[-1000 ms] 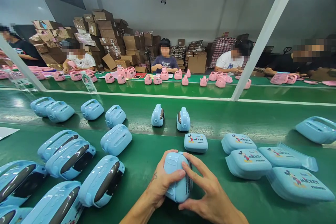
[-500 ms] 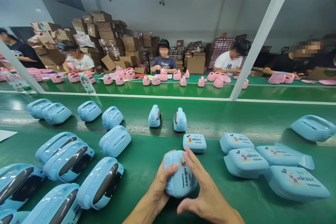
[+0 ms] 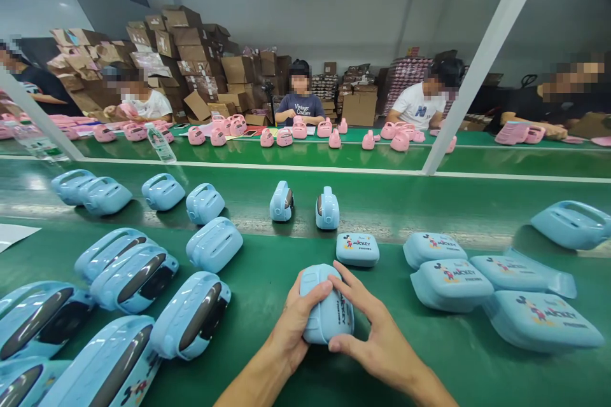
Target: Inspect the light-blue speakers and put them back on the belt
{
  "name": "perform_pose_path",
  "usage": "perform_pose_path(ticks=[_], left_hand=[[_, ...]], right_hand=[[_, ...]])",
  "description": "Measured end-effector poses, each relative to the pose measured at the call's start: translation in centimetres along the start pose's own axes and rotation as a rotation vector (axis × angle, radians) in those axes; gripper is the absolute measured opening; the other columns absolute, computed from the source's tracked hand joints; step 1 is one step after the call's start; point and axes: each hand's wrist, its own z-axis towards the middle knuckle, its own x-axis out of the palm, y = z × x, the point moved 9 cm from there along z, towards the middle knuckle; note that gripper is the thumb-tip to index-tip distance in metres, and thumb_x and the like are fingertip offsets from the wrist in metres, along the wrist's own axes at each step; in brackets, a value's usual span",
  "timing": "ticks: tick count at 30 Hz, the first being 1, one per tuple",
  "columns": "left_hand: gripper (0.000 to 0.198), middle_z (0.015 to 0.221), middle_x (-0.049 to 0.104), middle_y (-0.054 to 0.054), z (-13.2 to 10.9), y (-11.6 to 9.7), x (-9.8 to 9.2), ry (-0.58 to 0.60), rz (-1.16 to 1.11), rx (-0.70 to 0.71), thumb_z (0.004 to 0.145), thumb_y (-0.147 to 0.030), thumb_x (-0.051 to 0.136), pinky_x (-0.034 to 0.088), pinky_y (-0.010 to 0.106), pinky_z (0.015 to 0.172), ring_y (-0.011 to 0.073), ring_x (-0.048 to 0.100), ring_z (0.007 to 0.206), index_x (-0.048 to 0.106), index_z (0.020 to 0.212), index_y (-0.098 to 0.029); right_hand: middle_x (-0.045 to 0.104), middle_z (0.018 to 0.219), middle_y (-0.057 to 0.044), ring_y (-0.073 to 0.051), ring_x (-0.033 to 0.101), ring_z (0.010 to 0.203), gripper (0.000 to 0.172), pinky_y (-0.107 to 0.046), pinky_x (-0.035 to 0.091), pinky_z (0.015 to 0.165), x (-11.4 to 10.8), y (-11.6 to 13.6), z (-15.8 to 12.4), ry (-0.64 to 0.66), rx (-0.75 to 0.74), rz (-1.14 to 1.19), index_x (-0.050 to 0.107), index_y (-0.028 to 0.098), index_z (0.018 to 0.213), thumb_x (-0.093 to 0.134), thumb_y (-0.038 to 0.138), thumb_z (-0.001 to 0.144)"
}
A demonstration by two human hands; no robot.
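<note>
Both my hands hold one light-blue plastic toy case (image 3: 326,308) on the green table (image 3: 267,286), just in front of me. My left hand (image 3: 296,321) wraps its left side, thumb on top. From the right my right hand (image 3: 370,331) presses on it, fingers over the printed cartoon face and thumb under the near edge. A blue printed lid (image 3: 358,248) lies flat just beyond the case.
Several blue cases with dark windows (image 3: 191,315) lie at my left. Printed blue lids (image 3: 451,283) are piled at my right. More blue cases ride the green conveyor (image 3: 405,203), two upright (image 3: 327,208). Beyond a white frame post (image 3: 477,63), other people sit behind pink cases (image 3: 299,131) and stacked cartons.
The case has been turned in my hands, its printed face swinging toward my right hand. My right fingers have closed down onto it. The view has tilted slightly.
</note>
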Motion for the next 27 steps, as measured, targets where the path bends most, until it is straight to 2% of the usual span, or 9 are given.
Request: perform_pose_path(ticks=[10,13,16,18,20,22,23,25,27], left_hand=[[0.06,0.1,0.071,0.007,-1.5,-0.5,0.6,-0.062,0.072,0.1,0.065,-0.039,0.088,0.055,0.035,0.081,0.0229,0.067,0.088,0.06,0.115,-0.021],[0.059,0.1,0.072,0.006,-1.5,-0.4,0.3,-0.093,0.066,0.117,0.066,-0.041,0.088,0.055,0.034,0.08,0.0225,0.067,0.087,0.06,0.114,-0.021],[0.057,0.096,0.072,0.005,-1.0,-0.1,0.2,-0.074,0.035,0.07,0.065,-0.04,0.088,0.056,0.033,0.076,0.0223,0.067,0.085,0.061,0.113,-0.021],[0.058,0.097,0.073,0.006,-0.6,0.0,0.3,-0.034,-0.027,0.027,0.064,-0.039,0.088,0.057,0.035,0.078,0.0251,0.068,0.089,0.062,0.113,-0.021],[0.064,0.105,0.073,0.008,-0.4,-0.3,0.4,0.003,-0.123,0.024,0.062,-0.04,0.089,0.057,0.039,0.085,0.0298,0.068,0.101,0.06,0.117,-0.022],[0.074,0.116,0.072,0.008,-0.3,-1.1,0.3,0.028,-0.211,0.076,0.061,-0.04,0.09,0.055,0.043,0.093,0.0332,0.065,0.112,0.057,0.124,-0.026],[0.077,0.119,0.071,0.007,-0.3,-1.6,0.2,0.037,-0.233,0.121,0.06,-0.04,0.091,0.054,0.042,0.095,0.0335,0.063,0.116,0.055,0.127,-0.027],[0.079,0.119,0.071,0.006,-0.4,-2.7,0.0,0.069,-0.2,0.218,0.06,-0.034,0.092,0.054,0.039,0.094,0.0322,0.064,0.114,0.053,0.128,-0.03],[0.076,0.111,0.073,0.005,-0.3,-3.5,0.1,0.136,-0.08,0.291,0.059,-0.027,0.092,0.056,0.035,0.087,0.0305,0.068,0.106,0.054,0.124,-0.029]], right_hand=[[0.037,0.162,0.0,-0.032,0.033,0.149,0.089,-0.05,0.026,0.123,-0.1,-0.5,0.1,-0.005,0.14,0.148,0.061,0.041,0.135,0.095,0.017,0.056],[0.037,0.162,-0.001,-0.032,0.033,0.149,0.09,-0.05,0.027,0.123,0.0,-0.4,0.1,0.002,0.134,0.129,0.059,0.041,0.137,0.095,0.018,0.057],[0.037,0.162,-0.002,-0.032,0.032,0.149,0.084,-0.053,0.023,0.123,0.3,-0.5,0.1,-0.004,0.109,0.099,0.059,0.039,0.138,0.093,0.026,0.063],[0.035,0.163,-0.003,-0.033,0.029,0.151,0.085,-0.055,0.019,0.124,0.1,-0.7,0.1,-0.069,0.064,0.156,0.056,0.038,0.141,0.092,0.034,0.065],[0.033,0.164,-0.004,-0.032,0.025,0.152,0.09,-0.055,0.017,0.125,-0.8,-1.2,-0.1,-0.228,0.018,0.305,0.047,0.035,0.148,0.089,0.044,0.069],[0.035,0.162,-0.007,-0.032,0.028,0.151,0.088,-0.056,0.025,0.123,-1.2,-2.4,-0.4,-0.377,0.052,0.508,0.039,0.032,0.153,0.08,0.052,0.077],[0.04,0.16,-0.009,-0.033,0.033,0.149,0.083,-0.056,0.031,0.121,-0.5,-3.1,-0.3,-0.374,0.108,0.618,0.039,0.031,0.153,0.075,0.055,0.081],[0.053,0.15,-0.013,-0.037,0.046,0.141,0.074,-0.058,0.043,0.112,2.1,-3.8,0.0,-0.221,0.241,0.828,0.048,0.026,0.147,0.07,0.058,0.084],[0.064,0.138,-0.015,-0.037,0.056,0.132,0.069,-0.057,0.047,0.108,3.9,-3.6,0.3,-0.074,0.294,0.96,0.056,0.021,0.139,0.073,0.055,0.082]])
